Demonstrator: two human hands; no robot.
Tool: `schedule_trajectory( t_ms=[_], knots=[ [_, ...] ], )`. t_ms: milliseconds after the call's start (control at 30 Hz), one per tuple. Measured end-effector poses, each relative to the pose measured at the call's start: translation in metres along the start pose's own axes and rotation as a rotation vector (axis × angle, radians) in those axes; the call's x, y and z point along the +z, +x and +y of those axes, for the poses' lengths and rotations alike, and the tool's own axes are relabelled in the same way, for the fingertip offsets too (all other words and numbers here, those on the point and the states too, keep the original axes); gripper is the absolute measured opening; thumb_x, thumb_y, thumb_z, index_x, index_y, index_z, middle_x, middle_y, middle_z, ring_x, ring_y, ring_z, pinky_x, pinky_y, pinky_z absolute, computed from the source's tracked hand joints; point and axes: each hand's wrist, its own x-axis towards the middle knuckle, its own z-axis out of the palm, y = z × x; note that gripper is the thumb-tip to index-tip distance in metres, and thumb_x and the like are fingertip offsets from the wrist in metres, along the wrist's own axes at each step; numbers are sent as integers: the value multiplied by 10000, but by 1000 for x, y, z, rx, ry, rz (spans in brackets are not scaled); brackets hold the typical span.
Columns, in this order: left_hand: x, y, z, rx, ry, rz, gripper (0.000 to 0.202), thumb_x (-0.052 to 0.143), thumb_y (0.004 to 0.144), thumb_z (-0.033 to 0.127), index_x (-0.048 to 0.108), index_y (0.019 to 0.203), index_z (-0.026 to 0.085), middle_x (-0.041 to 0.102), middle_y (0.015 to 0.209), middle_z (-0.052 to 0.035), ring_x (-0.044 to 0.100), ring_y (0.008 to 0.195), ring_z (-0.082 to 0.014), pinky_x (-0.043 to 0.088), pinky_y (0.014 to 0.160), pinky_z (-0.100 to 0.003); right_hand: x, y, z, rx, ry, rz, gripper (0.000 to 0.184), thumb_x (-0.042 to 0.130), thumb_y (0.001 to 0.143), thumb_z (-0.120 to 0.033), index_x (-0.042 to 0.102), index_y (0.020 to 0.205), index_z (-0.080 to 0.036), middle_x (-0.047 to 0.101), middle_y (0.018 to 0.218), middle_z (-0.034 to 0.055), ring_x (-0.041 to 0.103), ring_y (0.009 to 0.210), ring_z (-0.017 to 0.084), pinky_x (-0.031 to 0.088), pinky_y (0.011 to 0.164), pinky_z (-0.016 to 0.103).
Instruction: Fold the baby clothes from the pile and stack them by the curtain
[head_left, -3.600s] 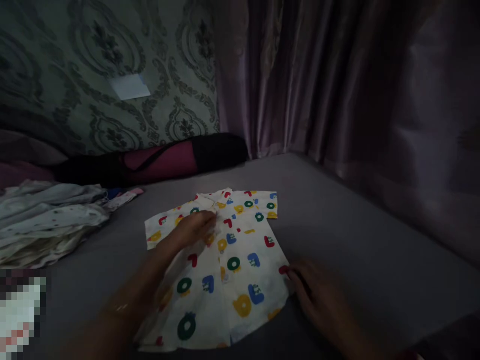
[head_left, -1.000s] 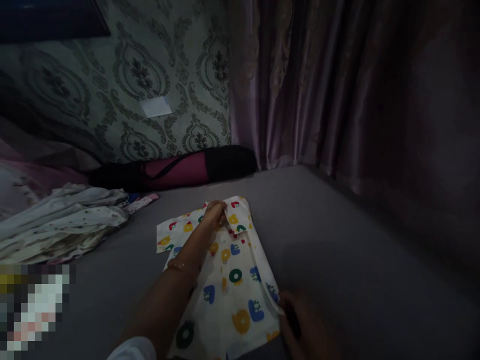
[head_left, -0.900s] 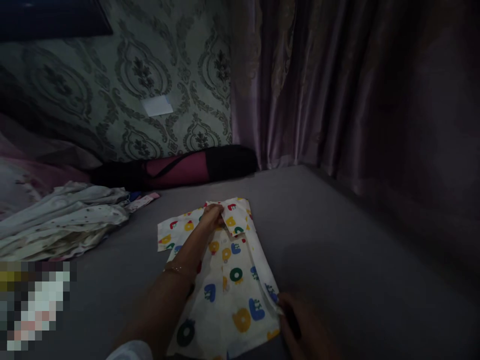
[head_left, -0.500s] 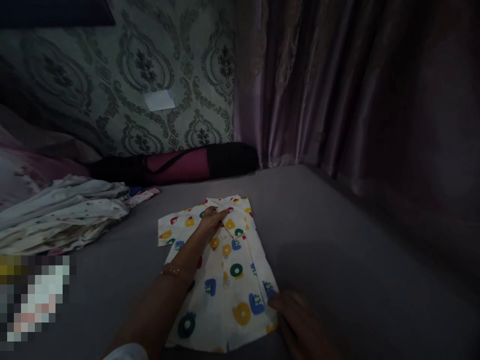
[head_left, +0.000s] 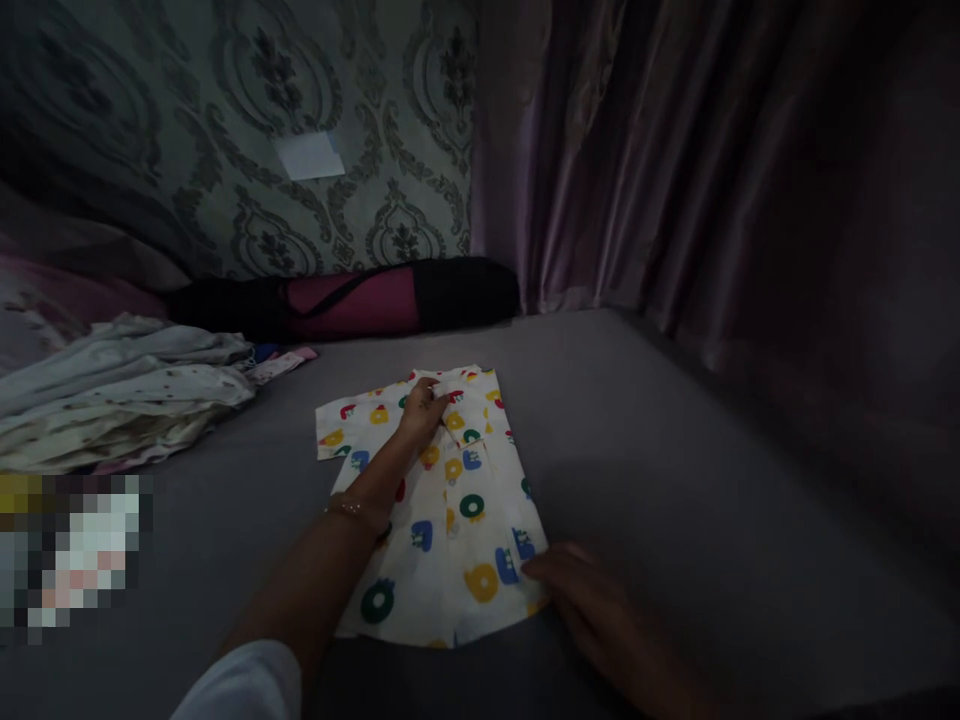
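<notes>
A short-sleeved white children's shirt, printed with colourful letter-like figures, lies front up on the grey bed sheet. Its left-hand sleeve spreads outward, while the right-hand sleeve is folded in over the chest and the right side is turned inward. Near the collar, my left hand is closed on the shirt, its thumb towards the folded sleeve. At the lower right edge, my right hand pinches the folded side by the hem; its thumb is hard to make out in the dim light.
A heap of clothes lies on the left of the grey sheet. A long black and maroon bag rests along the patterned wall. Purple curtains hang at the right. A blurred-out patch covers something at lower left.
The view has tilted down a little, so everything sits higher in the picture. My left hand stays near the collar. My right hand remains at the lower right edge, its fingertips slightly further in.
</notes>
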Motion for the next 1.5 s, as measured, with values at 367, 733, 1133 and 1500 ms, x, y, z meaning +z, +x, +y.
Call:
schedule_trajectory(
  t_ms=[367,733,1133,1500],
  knots=[
    [4,3,0,36,252,52,301,638,776,256,535,1050,186,562,761,10,571,702,-158,489,655,-275,-1,6,-15,133,35,-98,263,449,947,-211,606,1152,-257,676,1108,44,625,1037,145,514,908,274],
    [7,-55,21,655,866,-370,442,416,934,303,427,1350,155,432,1424,-157,366,1342,-265,285,1107,-465,3,87,21,21,-521,-270,589,348,971,-368,273,1481,-83,211,1555,138,154,1442,256,157,1169,507],
    [-28,-76,-5,525,932,-411,509,295,976,463,407,1408,217,368,1501,-115,278,1411,-253,241,1135,-486,-1,104,18,37,-525,-351,498,351,975,-443,516,1331,-136,479,1414,157,425,1306,283,256,1094,496],
    [-23,-83,-13,646,979,-231,484,324,979,400,438,1389,170,395,1478,-148,358,1370,-260,337,1100,-453,34,233,87,185,-631,-118,556,253,975,-328,355,1432,-29,300,1524,166,226,1420,253,182,1140,402]
  ],
)
